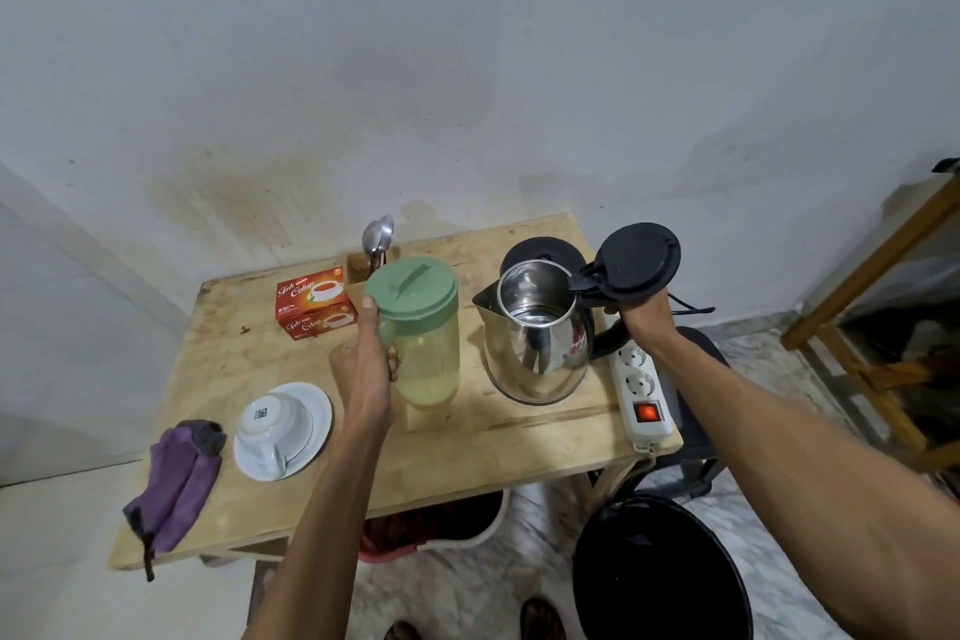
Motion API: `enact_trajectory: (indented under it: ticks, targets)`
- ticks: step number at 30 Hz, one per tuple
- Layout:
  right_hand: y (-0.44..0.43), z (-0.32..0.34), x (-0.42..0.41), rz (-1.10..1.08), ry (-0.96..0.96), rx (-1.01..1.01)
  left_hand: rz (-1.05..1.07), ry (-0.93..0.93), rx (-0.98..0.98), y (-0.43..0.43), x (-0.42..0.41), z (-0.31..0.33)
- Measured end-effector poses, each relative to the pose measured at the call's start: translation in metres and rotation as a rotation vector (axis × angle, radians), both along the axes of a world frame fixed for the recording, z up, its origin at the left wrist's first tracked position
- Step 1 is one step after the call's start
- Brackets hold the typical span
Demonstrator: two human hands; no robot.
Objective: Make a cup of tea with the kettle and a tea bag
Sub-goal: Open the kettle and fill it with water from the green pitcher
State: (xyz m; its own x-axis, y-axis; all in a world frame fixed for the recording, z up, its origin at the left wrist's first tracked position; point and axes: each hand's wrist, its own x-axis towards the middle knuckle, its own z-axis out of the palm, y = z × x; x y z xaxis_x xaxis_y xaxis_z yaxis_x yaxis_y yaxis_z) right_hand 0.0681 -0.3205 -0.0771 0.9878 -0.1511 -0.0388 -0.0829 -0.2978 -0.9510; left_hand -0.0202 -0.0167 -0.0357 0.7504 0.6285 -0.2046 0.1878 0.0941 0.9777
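On the wooden table (467, 437), the steel kettle (535, 333) is held by its black handle in the right hand (641, 314), closed around it, with the lid (638, 261) swung open. At nine o'clock of the kettle, the green jug (421, 327) is gripped at its handle by the left hand (363, 369). The tea box (316, 301) lies at ten o'clock of the jug, and the upturned cup (272, 426) on its saucer (317, 411) at seven o'clock.

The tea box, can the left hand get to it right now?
Probably not yet: the left hand is busy gripping the green pitcher by its handle. The tea box sits just behind it, with nothing blocking once the pitcher is let go.
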Motion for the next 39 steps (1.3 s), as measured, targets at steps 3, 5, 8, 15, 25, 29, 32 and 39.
enact_trajectory:
  ticks: [3,5,8,15,25,29,32,39]
  targets:
    - [0.001,0.005,-0.004,0.004,-0.017,0.005,-0.009,-0.009,-0.01,-0.008,0.02,-0.008]
    - [0.002,0.009,-0.006,0.002,-0.023,-0.014,-0.027,-0.005,-0.028,-0.011,0.037,-0.011]
    - [0.005,0.012,-0.008,0.004,-0.02,-0.027,-0.053,-0.012,-0.043,-0.017,0.066,-0.013]
    - [0.01,0.019,-0.013,-0.007,-0.094,0.075,-0.037,-0.023,-0.053,-0.026,0.126,-0.022]
    - [0.01,0.015,-0.013,-0.025,-0.109,0.063,0.072,0.021,-0.07,-0.027,0.151,-0.045]
    - [0.01,0.014,-0.013,-0.039,-0.123,0.049,0.068,0.032,-0.076,-0.029,0.146,-0.05]
    - [0.011,0.012,-0.012,-0.053,-0.11,0.034,0.035,0.036,-0.033,-0.028,0.138,-0.054]
    - [0.008,0.013,-0.012,-0.033,-0.038,0.008,-0.052,0.116,0.128,-0.018,0.125,-0.051]
